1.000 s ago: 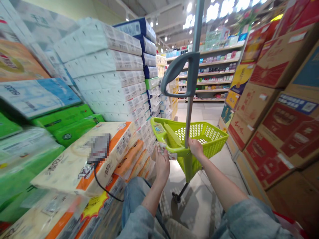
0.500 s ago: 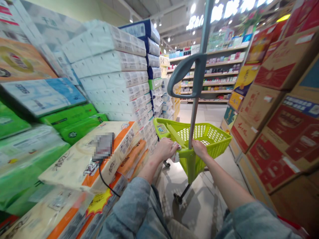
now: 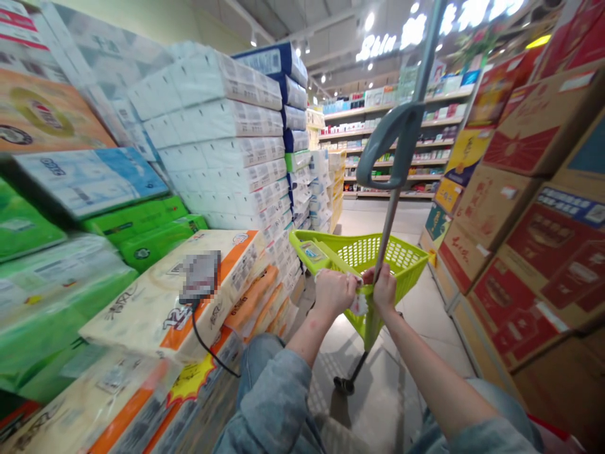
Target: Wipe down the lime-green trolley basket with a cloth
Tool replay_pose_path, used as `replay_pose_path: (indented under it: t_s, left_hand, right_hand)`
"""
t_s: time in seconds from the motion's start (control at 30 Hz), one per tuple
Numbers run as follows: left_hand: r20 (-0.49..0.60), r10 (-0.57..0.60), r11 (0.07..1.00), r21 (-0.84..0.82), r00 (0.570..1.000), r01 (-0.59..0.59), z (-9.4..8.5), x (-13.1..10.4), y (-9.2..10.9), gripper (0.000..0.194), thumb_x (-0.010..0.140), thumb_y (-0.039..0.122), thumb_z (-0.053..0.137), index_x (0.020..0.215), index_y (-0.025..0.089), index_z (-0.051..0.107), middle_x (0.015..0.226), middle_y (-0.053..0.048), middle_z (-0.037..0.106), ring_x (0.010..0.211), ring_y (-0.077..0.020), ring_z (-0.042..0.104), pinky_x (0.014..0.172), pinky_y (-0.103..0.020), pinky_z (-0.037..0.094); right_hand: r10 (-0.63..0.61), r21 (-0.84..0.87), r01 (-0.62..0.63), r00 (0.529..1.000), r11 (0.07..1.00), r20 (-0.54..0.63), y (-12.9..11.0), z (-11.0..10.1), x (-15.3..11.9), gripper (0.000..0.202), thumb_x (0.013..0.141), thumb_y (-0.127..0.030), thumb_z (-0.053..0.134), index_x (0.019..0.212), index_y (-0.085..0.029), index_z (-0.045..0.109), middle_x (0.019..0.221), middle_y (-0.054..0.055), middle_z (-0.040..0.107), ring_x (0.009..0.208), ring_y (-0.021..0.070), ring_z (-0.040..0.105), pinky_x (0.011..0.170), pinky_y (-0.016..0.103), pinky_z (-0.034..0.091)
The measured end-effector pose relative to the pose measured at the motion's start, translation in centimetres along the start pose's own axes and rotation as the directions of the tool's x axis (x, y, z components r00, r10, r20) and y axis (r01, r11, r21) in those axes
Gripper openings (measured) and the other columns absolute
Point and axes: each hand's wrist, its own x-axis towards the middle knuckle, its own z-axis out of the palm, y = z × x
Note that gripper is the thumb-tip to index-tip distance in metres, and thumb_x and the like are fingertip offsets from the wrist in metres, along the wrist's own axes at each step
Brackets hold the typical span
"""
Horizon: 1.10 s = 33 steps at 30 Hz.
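The left hand (image 3: 336, 291) is closed on a cloth (image 3: 360, 304), bunched under the fingers with a loose end hanging at the near rim of the green basket (image 3: 410, 268). The right hand (image 3: 385, 291) has its grip wrapped around the pole (image 3: 389, 226), low down, just above where it meets the rim. The hands are near each other, either side of that joint.

The basket stands in the aisle in front of the knees, borne on a leg with a caster (image 3: 344, 385) on the floor (image 3: 378, 403). The pole slants up to the right in the view and carries a grey handle (image 3: 405, 142) well above the hands.

The basket looks like stiff, perforated plastic: light for its size, hard to break, but with thin walls that would probably flex if pressed. Being on casters, it would likely roll or swivel under a sideways push. The pole seems rigid metal, smooth and perhaps a little slippery, so a full wrap close to the rim should steady it best; the handle is the natural place for pulling. The cloth looks soft, thin and nearly weightless, so it is best pinched in a fold, with fingertips behind it.

To the left, tissue packs (image 3: 142, 315) carry a blurred device (image 3: 201, 277); boxes (image 3: 551, 230) line the right.
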Motion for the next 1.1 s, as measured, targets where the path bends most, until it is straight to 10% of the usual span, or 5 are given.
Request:
replay_pose_path:
  t_s: [0.4,0.7,0.93,1.1]
  left_hand:
    - [-0.09,0.308,0.918,-0.233,0.947,-0.321,-0.3,-3.1,-3.5,0.028,0.089,0.031,0.041,0.109,0.02,0.057,0.111,-0.007,0.061,0.113,-0.019,0.05,0.107,-0.046,0.027]
    - [-0.153,-0.056,0.985,-0.17,0.987,0.03,0.8,-1.6,-7.9,0.043,0.094,0.032,0.028,0.132,0.018,0.04,0.138,-0.009,0.042,0.136,-0.0192,0.022,0.111,-0.046,0.02]
    - [0.124,0.082,0.996,-0.033,0.989,-0.078,-0.6,0.5,-6.6,0.044,0.093,0.035,0.027,0.13,0.017,0.043,0.138,-0.009,0.042,0.133,-0.0181,0.028,0.11,-0.041,0.022]
    - [0.323,-0.048,0.992,0.124,0.945,0.008,-1.3,4.0,-8.2,0.04,0.093,0.029,0.027,0.124,0.015,0.05,0.136,-0.01,0.045,0.13,-0.0207,0.033,0.107,-0.04,0.026]
  right_hand:
    - [-0.055,0.126,0.032,0.981,0.992,0.186,0.3,-1.3,1.1,0.061,0.08,-0.07,0.014,0.048,-0.023,0.036,0.044,-0.001,0.041,0.043,0.0107,0.043,0.049,0.025,0.038]
    - [-0.168,0.327,0.1,0.968,0.94,0.186,1.0,-0.7,1.4,0.06,0.082,-0.067,0.024,0.045,-0.022,0.038,0.041,-0.003,0.038,0.039,0.0091,0.04,0.044,0.024,0.032]
    - [-0.173,0.345,0.093,0.962,0.934,0.211,1.0,-0.7,1.5,0.06,0.085,-0.064,0.024,0.045,-0.021,0.04,0.04,-0.003,0.04,0.039,0.0095,0.04,0.043,0.025,0.03]
    - [-0.168,0.338,0.087,0.961,0.937,0.22,0.8,-0.5,1.3,0.06,0.084,-0.065,0.024,0.045,-0.022,0.039,0.041,-0.003,0.04,0.039,0.0098,0.04,0.044,0.025,0.03]
